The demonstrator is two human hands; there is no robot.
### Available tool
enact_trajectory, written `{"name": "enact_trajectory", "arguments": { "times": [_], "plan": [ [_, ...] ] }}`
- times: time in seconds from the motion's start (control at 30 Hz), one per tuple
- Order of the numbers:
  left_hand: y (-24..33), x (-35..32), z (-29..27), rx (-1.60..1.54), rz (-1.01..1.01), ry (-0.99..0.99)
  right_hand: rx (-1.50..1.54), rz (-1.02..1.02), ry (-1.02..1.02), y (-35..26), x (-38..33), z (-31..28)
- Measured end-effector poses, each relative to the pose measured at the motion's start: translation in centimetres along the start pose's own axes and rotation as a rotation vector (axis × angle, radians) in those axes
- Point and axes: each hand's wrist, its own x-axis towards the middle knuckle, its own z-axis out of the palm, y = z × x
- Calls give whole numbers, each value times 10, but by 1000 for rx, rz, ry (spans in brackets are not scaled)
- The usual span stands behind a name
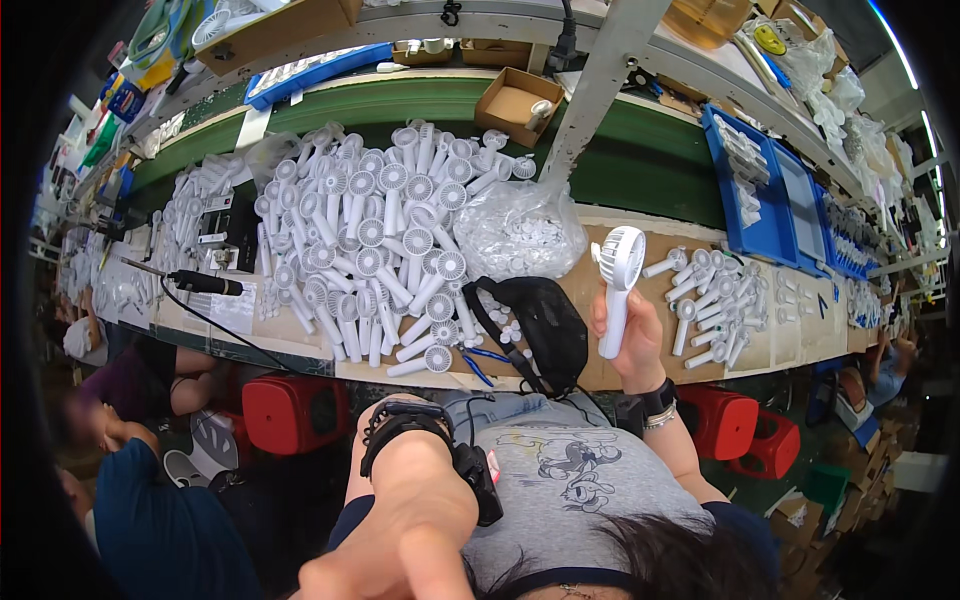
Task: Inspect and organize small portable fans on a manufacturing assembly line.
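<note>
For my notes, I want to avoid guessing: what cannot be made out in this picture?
Head view:
Left hand: finger ends, cut off by lower edge.
Right hand: some fingers, partly behind the white fan.
Clear bag: small parts inside, blurred by crinkled plastic.
Fan pile: lower fans, covered by upper ones.

Counter (790, 350) evenly lit, fairly bright; strip lights (895, 45) upper R. Floor (745, 495) below dimmer, corners black. Glare on clear plastic bag (520, 230). Heavy fisheye bend, edges curve, dark vignette at sides. Ctr. mostly sharp; L hand (400, 550), close to cam, a bit soft.
</note>
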Motion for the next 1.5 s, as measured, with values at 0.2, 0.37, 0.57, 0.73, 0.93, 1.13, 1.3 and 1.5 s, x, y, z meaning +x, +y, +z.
{"name": "enact_trajectory", "arguments": {
  "times": [0.2,0.37,0.57,0.73,0.93,1.13,1.3,1.5],
  "plan": [
    [-11,4,3,-3,131,28,-5,16,15,-1,-1,1],
    [-3,3,5,131,19,51,-4,15,19,0,-2,0],
    [-5,6,2,-27,-65,31,-5,9,5,0,-1,-1],
    [-2,5,2,-89,-95,36,-6,11,5,0,-1,-2],
    [4,-1,-2,-175,-50,16,-5,17,-3,0,1,2],
    [8,1,-6,181,-127,-27,-7,20,2,1,0,1],
    [-13,16,-17,-46,279,-129,1,21,-26,0,0,3],
    [-14,12,-16,39,170,-113,-155,39,49,0,1,12]
  ]
}}
